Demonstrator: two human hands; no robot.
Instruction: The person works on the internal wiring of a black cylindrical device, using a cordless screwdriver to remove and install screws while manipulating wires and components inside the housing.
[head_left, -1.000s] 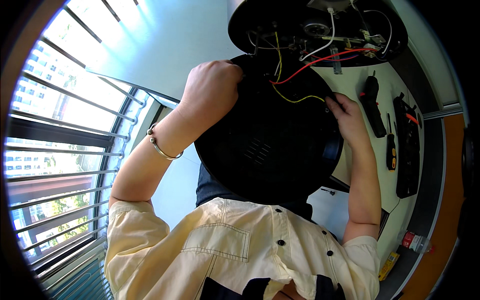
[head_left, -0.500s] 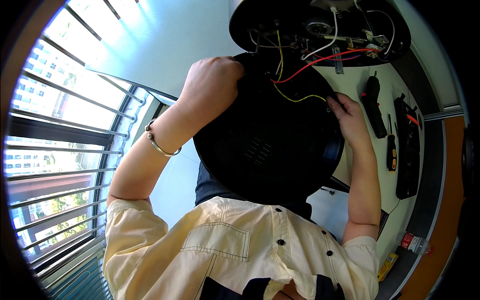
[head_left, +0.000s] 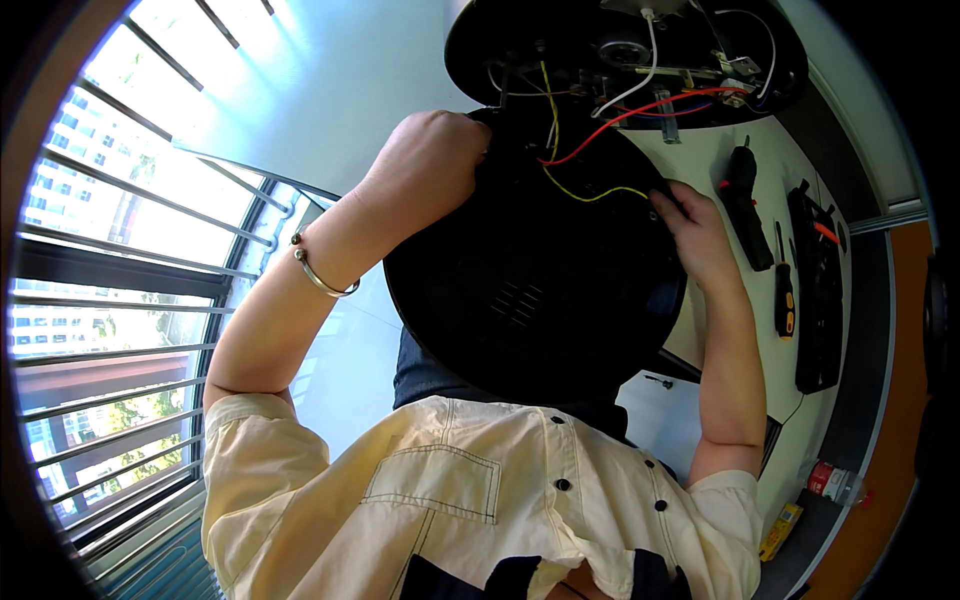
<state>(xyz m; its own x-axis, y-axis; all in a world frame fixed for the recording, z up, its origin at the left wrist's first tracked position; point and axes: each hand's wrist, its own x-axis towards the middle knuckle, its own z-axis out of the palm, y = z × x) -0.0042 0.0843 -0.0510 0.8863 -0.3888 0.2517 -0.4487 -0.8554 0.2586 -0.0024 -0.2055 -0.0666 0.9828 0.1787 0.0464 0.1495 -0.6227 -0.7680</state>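
Note:
A large black round bottom cover (head_left: pixel 560 270) with vent slots tilts toward me in front of my chest. Its upper left edge is gripped by my left hand (head_left: pixel 430 160), fingers curled and mostly hidden. My right hand (head_left: pixel 695 230) pinches the right rim, thumb on the inner face beside the end of a yellow-green wire (head_left: pixel 590 198). Beyond the cover, the opened appliance body (head_left: pixel 625 60) lies with its inner parts showing. A red wire (head_left: pixel 620 120) and the yellow-green one run between body and cover; a white wire (head_left: pixel 655 60) loops inside the body.
On the table to the right lie a black power screwdriver (head_left: pixel 745 205), a screwdriver with a black and orange handle (head_left: pixel 784 300) and a black tool case (head_left: pixel 818 310). A red-labelled bottle (head_left: pixel 830 482) and a yellow box (head_left: pixel 781 532) are nearer. A barred window (head_left: pixel 120 300) is at left.
The appliance body has shifted slightly left and up in view. Both hands keep their grip on the cover, which has hardly moved.

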